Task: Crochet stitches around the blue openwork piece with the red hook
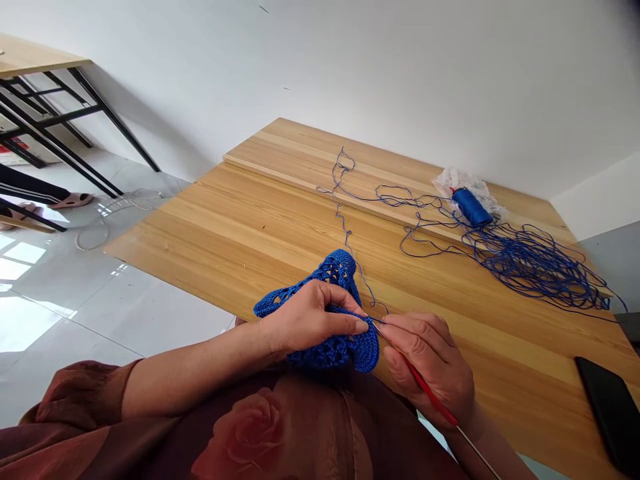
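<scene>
Head view: looking down on a wooden table (240,213), strewn toward its right edge with tangled blue cord (545,263). At its near edge, pinching a blue crocheted piece (367,350) between thumb and fingers of the left hand (313,317), with the right hand (433,363) curled almost closed. Toward the near right corner, a black phone (610,413); toward the far edge, a blue spool (471,208); in the right hand's grip, a red-handled hook (427,390).

On the table (280,213), phone (607,413) at right, cord heap (537,260) behind it, spool (471,207) farther back.
</scene>
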Demonstrator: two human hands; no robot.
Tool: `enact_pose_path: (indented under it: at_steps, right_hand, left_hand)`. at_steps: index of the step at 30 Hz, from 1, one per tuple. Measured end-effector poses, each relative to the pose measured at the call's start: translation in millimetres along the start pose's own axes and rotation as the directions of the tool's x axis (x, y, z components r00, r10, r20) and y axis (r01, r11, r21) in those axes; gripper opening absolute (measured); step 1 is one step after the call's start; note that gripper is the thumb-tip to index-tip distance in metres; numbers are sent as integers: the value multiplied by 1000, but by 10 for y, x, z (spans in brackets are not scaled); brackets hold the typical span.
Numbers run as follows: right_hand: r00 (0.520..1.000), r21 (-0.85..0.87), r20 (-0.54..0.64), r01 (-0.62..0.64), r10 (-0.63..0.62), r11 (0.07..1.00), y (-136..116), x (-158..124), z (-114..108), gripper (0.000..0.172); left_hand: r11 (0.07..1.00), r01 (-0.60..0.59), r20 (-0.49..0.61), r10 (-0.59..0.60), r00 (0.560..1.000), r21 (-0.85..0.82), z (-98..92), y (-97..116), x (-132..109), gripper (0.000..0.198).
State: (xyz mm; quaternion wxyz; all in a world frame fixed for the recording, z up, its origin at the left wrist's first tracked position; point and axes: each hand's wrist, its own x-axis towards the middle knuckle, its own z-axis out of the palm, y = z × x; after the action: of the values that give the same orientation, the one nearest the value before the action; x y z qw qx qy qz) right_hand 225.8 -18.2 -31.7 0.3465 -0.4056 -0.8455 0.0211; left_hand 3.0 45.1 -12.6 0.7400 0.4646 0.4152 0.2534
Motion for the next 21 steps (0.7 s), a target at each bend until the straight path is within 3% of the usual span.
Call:
enact_pose_path:
  at_steps: [10,12,17,21]
  right_hand:
    - [977,298,189,-157,104,942,-68,-32,-77,34]
    - [976,301,206,-126,65,945,-39,-16,-95,34]
    - [950,114,278,114,-142,987,52,7,-150,42]
    - [931,195,334,86,-148,977,10,58,-190,42]
  left_hand:
    - [940,-125,159,78,984,318,-152,27,19,22]
    - [918,-131,193,61,979,374,-173,38,22,23]
    - [896,-113,237,9,971,430,-213,50,37,25]
    - [931,-62,279,-44,959,359,-239,35,42,20]
